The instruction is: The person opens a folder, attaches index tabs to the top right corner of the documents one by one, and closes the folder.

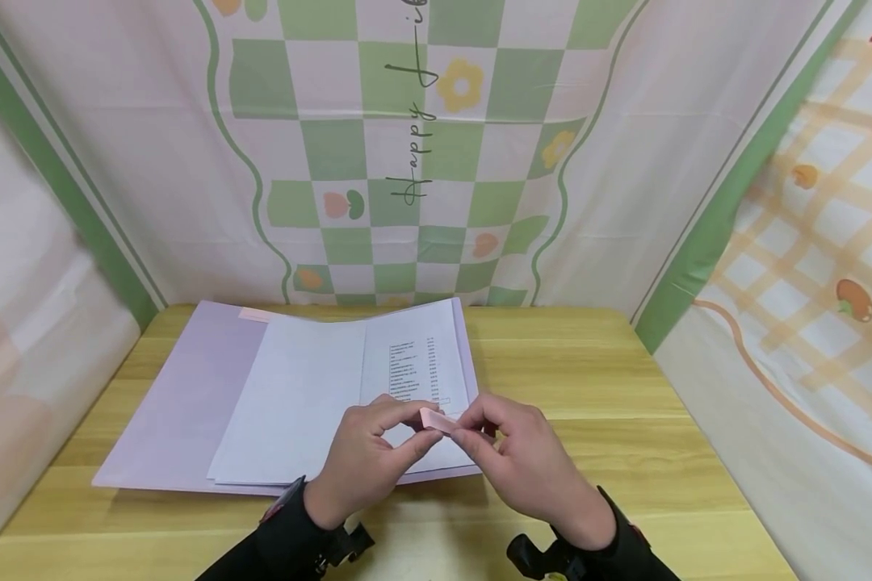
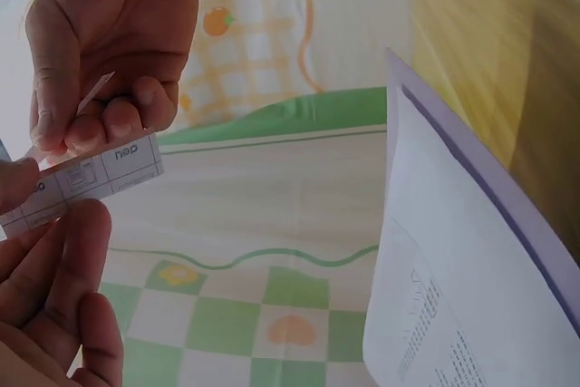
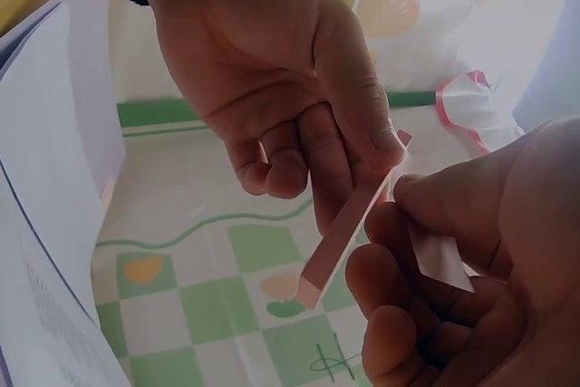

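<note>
A narrow pink strip (image 1: 438, 420) is pinched between both hands, low over the front of the open folder. My left hand (image 1: 369, 452) holds it by thumb and forefinger, and my right hand (image 1: 516, 452) grips its other end. The strip's pale back (image 2: 86, 178) in the left wrist view carries printed boxes and lettering. A small pale flap (image 3: 439, 256) pokes out from under the right thumb; its join to the strip is hidden by the fingers. Beneath lies a lilac folder (image 1: 156, 411) with white sheets (image 1: 291, 395), the right-hand one printed with a list.
Another pink strip (image 1: 256, 315) lies along the folder's top edge, left of the sheets. The folder rests on a wood-grain table (image 1: 589, 371). Patterned cloth (image 1: 421, 145) hangs behind the table and at both sides.
</note>
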A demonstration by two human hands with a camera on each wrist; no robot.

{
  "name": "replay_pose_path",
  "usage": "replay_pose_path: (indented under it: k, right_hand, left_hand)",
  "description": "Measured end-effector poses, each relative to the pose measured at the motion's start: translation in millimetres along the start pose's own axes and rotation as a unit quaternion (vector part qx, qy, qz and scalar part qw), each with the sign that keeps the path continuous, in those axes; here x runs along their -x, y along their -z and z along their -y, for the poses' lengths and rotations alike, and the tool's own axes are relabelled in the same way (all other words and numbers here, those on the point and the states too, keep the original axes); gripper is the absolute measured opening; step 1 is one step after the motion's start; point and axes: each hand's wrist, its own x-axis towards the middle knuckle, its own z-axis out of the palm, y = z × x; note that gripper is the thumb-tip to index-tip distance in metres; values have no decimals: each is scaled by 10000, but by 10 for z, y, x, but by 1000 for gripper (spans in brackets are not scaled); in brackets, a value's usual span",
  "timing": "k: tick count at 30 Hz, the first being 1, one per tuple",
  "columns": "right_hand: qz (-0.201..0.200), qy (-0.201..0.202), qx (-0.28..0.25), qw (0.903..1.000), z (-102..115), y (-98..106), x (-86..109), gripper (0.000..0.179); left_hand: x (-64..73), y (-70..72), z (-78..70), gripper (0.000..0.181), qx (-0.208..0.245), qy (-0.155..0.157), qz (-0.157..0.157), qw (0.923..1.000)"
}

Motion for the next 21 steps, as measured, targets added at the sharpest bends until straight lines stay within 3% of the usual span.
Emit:
replay_pose_path:
  k: [6,9,16,21]
  right_hand:
    - [-103,-394,40,9992,-39,30,45,19]
    - [-146,-464,59,9988,-66,46,58,20]
    - [-227,-443,0,9988,-118,106,42,16]
    - [-268,-356,266,9987,-198,224,15,18]
  left_hand:
    - [-6,102,31,24,179,492,-573,9970]
    - [-19,149,41,27,413,637,-609,9953]
    - [-66,149,36,19,1150,992,-148,9883]
    - [-158,66,77,17,928,1152,354,9884]
